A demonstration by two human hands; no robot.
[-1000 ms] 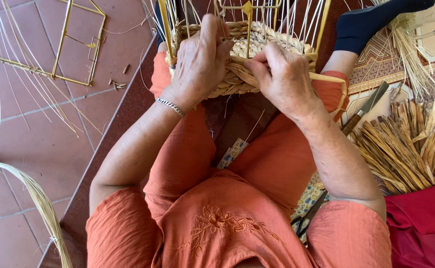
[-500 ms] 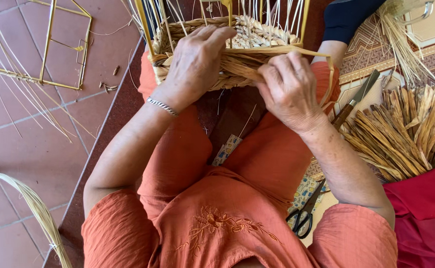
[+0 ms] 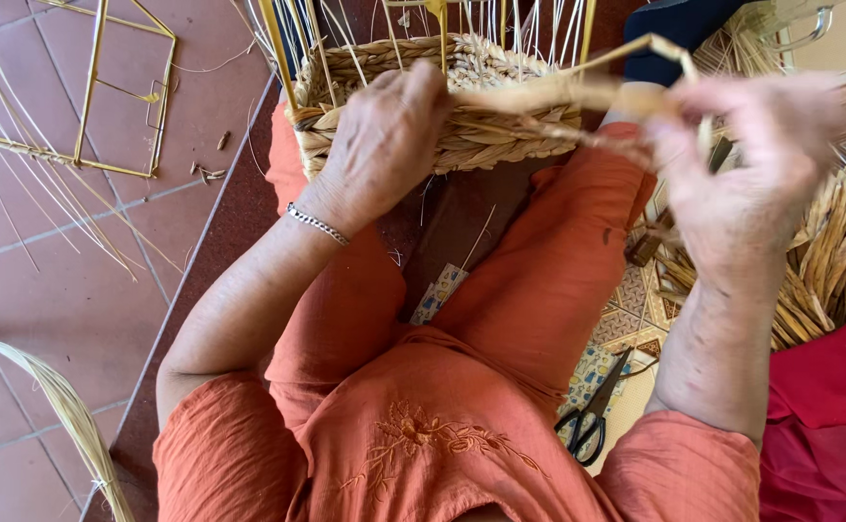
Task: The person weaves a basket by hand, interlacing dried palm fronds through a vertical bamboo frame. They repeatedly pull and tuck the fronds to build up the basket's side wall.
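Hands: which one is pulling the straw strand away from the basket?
The right hand. It is drawn out to the side, gripping the flat strand pulled from the woven basket. The left hand rests against the basket's woven wall instead.

From my remote view, what surrounds the work:

- Red tile floor (image 3: pixel 65 290), filling the left half of the frame.
- Yellow wire frame (image 3: pixel 123 92), lying flat on the tiles at upper left, with thin pale reeds (image 3: pixel 17 174) fanned across it.
- Curved bundle of pale reeds (image 3: pixel 51 401), at lower left, bending toward the bottom edge.
- Small brown scraps (image 3: pixel 212 164) on the tiles beside the frame.
- Black-handled scissors (image 3: pixel 592 416), lower centre-right, on a patterned mat (image 3: pixel 635 319).
- Pile of dried straw-coloured stalks (image 3: pixel 829 261), at the right edge.
- Red cloth (image 3: pixel 829 425), lower right corner, just below the stalks.
- Dark blue sock (image 3: pixel 679 34), at the top right.
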